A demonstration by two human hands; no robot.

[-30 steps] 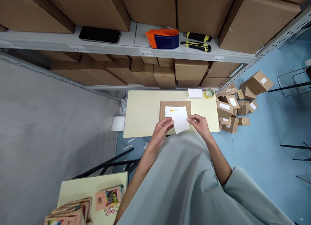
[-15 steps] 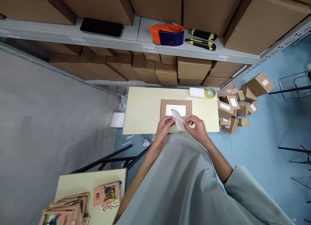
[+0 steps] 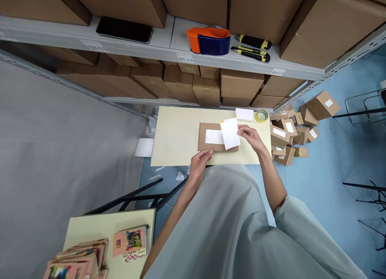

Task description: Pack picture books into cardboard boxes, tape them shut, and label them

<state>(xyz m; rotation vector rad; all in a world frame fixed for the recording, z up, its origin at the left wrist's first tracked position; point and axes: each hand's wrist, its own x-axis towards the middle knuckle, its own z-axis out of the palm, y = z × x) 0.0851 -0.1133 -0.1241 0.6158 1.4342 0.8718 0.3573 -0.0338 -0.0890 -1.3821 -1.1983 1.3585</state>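
Note:
A flat brown cardboard parcel (image 3: 205,144) lies on the pale yellow table (image 3: 177,138), with a white label (image 3: 214,136) stuck on its top. My right hand (image 3: 251,136) is closed in a pinch on a white backing sheet (image 3: 230,133), held lifted above the parcel's right half. My left hand (image 3: 200,163) rests at the parcel's near edge, fingers curled against it.
A white pad (image 3: 244,114) and a tape roll (image 3: 261,116) sit at the table's far right. On the shelf lie a phone (image 3: 124,29), a tape dispenser (image 3: 208,41) and two utility knives (image 3: 252,48). Small labelled boxes (image 3: 289,130) are heaped on the floor at right. Colourful cards (image 3: 90,255) cover a nearer table.
The white sheet has been peeled off; the label stays on the parcel. My right hand has carried the sheet up and to the right. My left hand stays at the parcel's near edge.

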